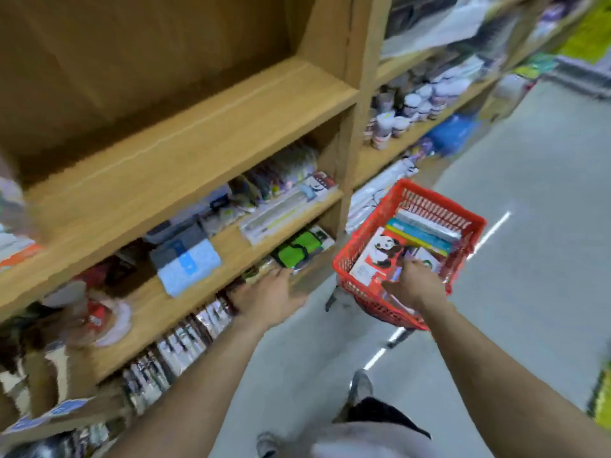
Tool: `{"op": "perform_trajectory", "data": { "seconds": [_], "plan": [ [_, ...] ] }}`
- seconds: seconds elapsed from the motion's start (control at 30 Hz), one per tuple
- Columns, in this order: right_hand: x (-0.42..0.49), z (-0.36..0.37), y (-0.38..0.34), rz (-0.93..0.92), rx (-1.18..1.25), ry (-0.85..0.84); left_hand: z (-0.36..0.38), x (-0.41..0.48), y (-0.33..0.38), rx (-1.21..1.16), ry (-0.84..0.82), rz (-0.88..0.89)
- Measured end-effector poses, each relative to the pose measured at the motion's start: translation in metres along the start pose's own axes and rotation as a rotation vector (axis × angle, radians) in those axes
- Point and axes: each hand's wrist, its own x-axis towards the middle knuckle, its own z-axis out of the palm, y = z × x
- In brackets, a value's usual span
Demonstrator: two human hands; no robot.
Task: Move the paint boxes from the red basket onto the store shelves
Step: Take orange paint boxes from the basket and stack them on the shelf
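The red basket (370, 226) stands on the floor by the wooden shelves (198, 127). Inside lie a paint box with a panda picture (380, 251) and several more boxes stacked behind it (426, 234). My right hand (411, 285) reaches into the basket's near side, fingers down on the boxes; the blur hides whether it grips one. My left hand (269, 297) hovers at the front edge of a lower shelf, fingers spread, holding nothing.
The wide upper shelf board (185, 140) is bare. Lower shelves hold a blue-and-grey case (186, 256), flat packs (284, 209) and a green item (299, 247). Jars (403, 117) fill the right bay. Grey floor (529, 259) stretches right; my shoes (360, 386) show below.
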Motion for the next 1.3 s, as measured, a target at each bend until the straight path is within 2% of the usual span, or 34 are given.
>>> {"op": "perform_trajectory", "data": {
  "seconds": [0.13,0.3,0.5,0.67,0.83,0.93,1.07,1.17,1.3],
  "plan": [
    [0.032,0.013,0.098,0.169,0.100,-0.075,0.048,0.064,0.073,-0.033,-0.111,0.072],
    [0.080,0.045,0.150,0.254,0.246,-0.088,0.108,0.145,0.132,-0.073,-0.114,0.148],
    [0.161,0.112,0.153,0.228,0.351,-0.116,0.180,0.264,0.156,-0.107,-0.185,0.133],
    [0.213,0.158,0.152,0.264,0.346,-0.149,0.234,0.324,0.149,-0.087,-0.301,-0.006],
    [0.237,0.192,0.147,0.311,0.264,-0.010,0.252,0.344,0.138,-0.327,-0.374,-0.133],
    [0.238,0.204,0.148,0.332,0.287,0.035,0.255,0.349,0.142,-0.431,-0.395,-0.152],
    [0.235,0.212,0.145,0.357,0.389,0.029,0.261,0.344,0.150,-0.492,-0.406,-0.157],
    [0.235,0.217,0.142,0.331,0.320,-0.005,0.264,0.344,0.148,-0.528,-0.395,-0.181],
    [0.238,0.217,0.140,0.345,0.340,-0.029,0.264,0.348,0.151,-0.530,-0.412,-0.205]
  ]
}}
